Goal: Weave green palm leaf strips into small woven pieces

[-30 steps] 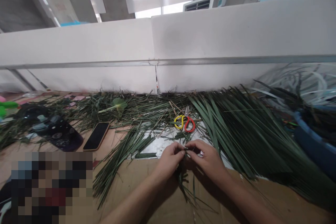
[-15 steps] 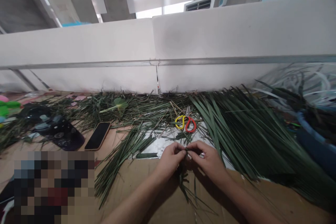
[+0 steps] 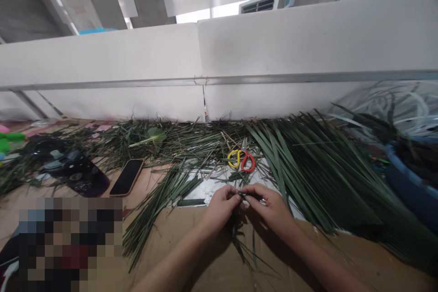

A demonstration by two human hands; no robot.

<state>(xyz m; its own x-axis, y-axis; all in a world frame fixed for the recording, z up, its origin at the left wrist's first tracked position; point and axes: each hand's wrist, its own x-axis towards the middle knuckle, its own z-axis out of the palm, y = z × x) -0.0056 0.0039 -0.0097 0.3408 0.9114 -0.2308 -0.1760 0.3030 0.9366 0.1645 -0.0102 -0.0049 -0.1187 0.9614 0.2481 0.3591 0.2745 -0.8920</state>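
Observation:
My left hand (image 3: 223, 204) and my right hand (image 3: 265, 203) meet at the fingertips over the near edge of a white sheet. Both are closed in a pinch on a small bundle of green leaf strips (image 3: 237, 232), whose loose ends hang down over the cardboard (image 3: 178, 255). The fingers hide most of the pinched part. Just beyond the hands lie scissors (image 3: 241, 160) with one yellow and one red handle, blades pointing away. To the right of my right hand spreads a large pile of long green leaves (image 3: 318, 178).
Cut leaf strips (image 3: 153, 214) lie left of my hands. Farther left are a phone (image 3: 127, 177) and a dark bottle (image 3: 80, 173). A blue pot (image 3: 407, 182) stands at the right. Behind everything runs a white partition (image 3: 273, 50). The lower left is pixelated.
The fingertips have shifted slightly around the pinched strips, and the hanging ends have moved a little. Everything else looks the same.

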